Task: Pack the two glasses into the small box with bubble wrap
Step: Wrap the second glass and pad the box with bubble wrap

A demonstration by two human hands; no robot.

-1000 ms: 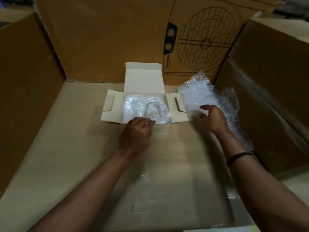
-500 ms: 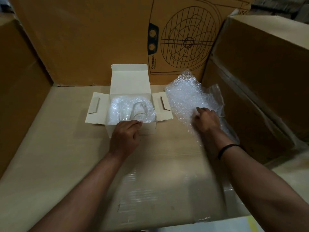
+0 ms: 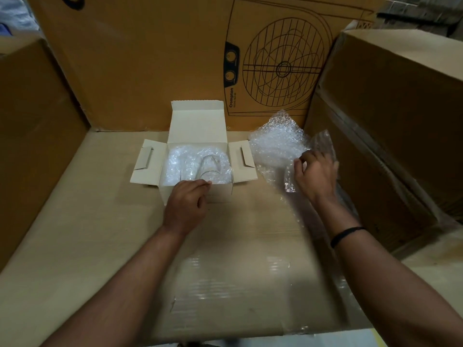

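The fingers (image 3: 203,183) of the left hand (image 3: 186,205) are curled together at the near rim of the small box (image 3: 220,195), which seems to be pinched and steadied there. Whether a fold of wrap is caught as well cannot be told. The fingers (image 3: 302,161) of the right hand (image 3: 317,177) are closed in a pinch on an edge of the loose bubble wrap (image 3: 275,144), which lies crumpled just to the right of the box on the cardboard surface (image 3: 100,221).

The wrap is judged very light, soft and springy, so it is best taken by an edge or corner, as here, and it can be expected to spring open once released. The box is thin card, probably light enough to slide when pushed, so its wall is best held.

The box is open, with its lid flap (image 3: 198,121) upright at the far side and the side flaps spread flat. It is bedded with a wrap lining (image 3: 175,166). One clear glass (image 3: 209,166) is seen in it, right of the middle and apparently on its side. A second glass cannot be made out and may be hidden under the wrap.

The glass is judged light, rigid, smooth and brittle. It should be gripped round the body rather than by the rim, with wrap kept between it and anything hard.

Large brown cartons (image 3: 388,108) stand around the work area.
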